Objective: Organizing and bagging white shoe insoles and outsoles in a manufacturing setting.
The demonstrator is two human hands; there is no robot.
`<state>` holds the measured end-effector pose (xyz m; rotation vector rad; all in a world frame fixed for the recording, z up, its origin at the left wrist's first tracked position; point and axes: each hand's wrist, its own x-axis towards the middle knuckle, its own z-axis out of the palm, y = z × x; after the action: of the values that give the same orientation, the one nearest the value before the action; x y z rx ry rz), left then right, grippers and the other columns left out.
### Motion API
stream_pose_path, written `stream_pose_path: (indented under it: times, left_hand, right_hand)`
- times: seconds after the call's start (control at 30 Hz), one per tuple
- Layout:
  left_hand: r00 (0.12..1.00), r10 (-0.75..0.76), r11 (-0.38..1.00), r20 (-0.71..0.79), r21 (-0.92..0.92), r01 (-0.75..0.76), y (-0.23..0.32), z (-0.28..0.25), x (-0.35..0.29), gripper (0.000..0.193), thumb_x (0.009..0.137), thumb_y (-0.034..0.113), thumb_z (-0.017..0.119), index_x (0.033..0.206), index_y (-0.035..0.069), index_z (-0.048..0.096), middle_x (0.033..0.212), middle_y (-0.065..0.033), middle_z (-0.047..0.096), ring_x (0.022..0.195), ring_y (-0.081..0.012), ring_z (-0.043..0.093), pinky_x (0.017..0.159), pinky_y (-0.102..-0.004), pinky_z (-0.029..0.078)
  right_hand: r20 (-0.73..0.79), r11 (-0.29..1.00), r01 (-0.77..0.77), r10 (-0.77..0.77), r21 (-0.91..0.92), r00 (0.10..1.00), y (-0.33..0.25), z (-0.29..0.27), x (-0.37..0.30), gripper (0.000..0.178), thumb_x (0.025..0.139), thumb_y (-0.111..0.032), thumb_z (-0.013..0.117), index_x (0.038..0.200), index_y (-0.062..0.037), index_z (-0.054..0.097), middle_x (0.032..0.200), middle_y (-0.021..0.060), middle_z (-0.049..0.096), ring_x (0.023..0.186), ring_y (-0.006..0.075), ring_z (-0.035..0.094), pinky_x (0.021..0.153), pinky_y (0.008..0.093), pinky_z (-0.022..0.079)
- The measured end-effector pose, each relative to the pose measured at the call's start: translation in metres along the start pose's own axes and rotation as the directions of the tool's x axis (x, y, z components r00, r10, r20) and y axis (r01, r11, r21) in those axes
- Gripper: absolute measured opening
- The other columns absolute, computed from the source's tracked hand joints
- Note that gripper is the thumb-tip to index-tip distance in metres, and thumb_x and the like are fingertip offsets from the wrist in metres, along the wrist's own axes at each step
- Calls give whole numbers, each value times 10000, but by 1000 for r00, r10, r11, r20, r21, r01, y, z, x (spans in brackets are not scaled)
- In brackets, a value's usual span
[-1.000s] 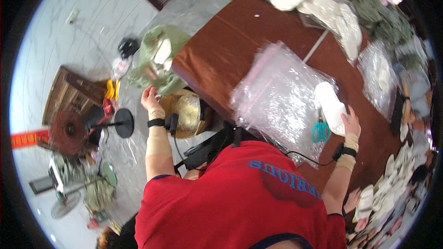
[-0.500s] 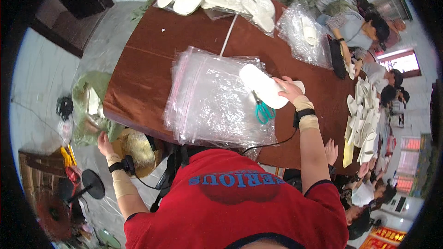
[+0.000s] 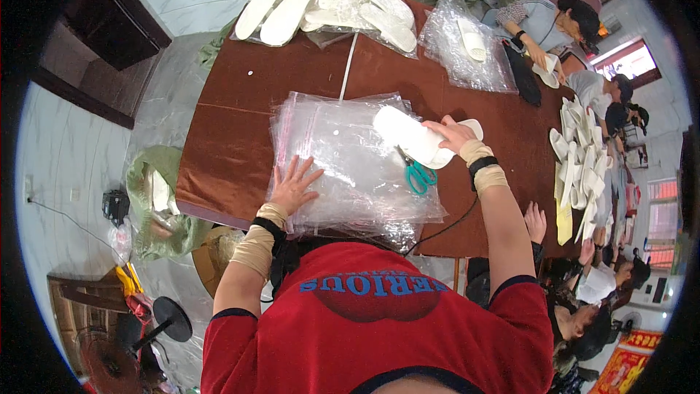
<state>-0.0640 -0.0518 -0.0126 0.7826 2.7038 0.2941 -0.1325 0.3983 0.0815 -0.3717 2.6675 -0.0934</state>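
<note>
Observed plain white, elongated slippers (image 3: 402, 131) with rounded ends, smooth and glare-bright, held in the right hand (image 3: 452, 136) over the right part of a stack of clear, wrinkled plastic bags (image 3: 343, 175) with pink edge strips, on a brown cloth-covered table (image 3: 233, 95). Could not count slippers exactly behind the grip. Noted left hand (image 3: 294, 186) wide, with fingers spread on the stack's left part; noted teal-handled scissors (image 3: 410, 173) just beside the slippers.

Of the two hands, the left hand (image 3: 295, 184) has come up from beside the green sack (image 3: 149, 228), off the eight o'clock edge of the bench (image 3: 233, 144), and now spreads its fingers on the clear plastic bags (image 3: 357, 179), toward their nine o'clock side.
</note>
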Motion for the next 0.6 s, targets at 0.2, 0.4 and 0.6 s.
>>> stream_pose_path:
  times: [0.2, 0.4, 0.6]
  left_hand:
    - [1000, 0, 999, -29, 53, 2, -4, 7, -6, 635, 843, 440, 574, 1410, 360, 301, 1530, 17, 127, 1417, -297, 50, 1054, -663, 138]
    - [997, -20, 1000, -75, -25, 18, -16, 15, -18, 638, 823, 379, 615, 1397, 293, 351, 1518, -33, 172, 1411, -309, 91, 1059, -637, 169]
    - [998, 8, 999, -66, -30, -10, -12, 10, -15, 648, 811, 379, 629, 1393, 284, 361, 1515, -43, 182, 1410, -305, 102, 1066, -625, 173]
  right_hand:
    - [-129, 972, -99, 128, 211, 983, 26, 9, -14, 561, 691, -182, 727, 1187, -249, 474, 1065, 98, 525, 978, 324, 561, 793, 400, 466]
    - [-345, 757, -645, 636, 104, 690, 81, 44, -78, 187, 805, -146, 565, 987, -107, 581, 890, 194, 583, 972, 343, 576, 806, 422, 466]
    - [-538, 992, 113, -68, 51, 840, -54, 79, -44, 381, 776, -241, 647, 1150, -202, 587, 1156, 118, 541, 1058, 330, 523, 896, 427, 441]
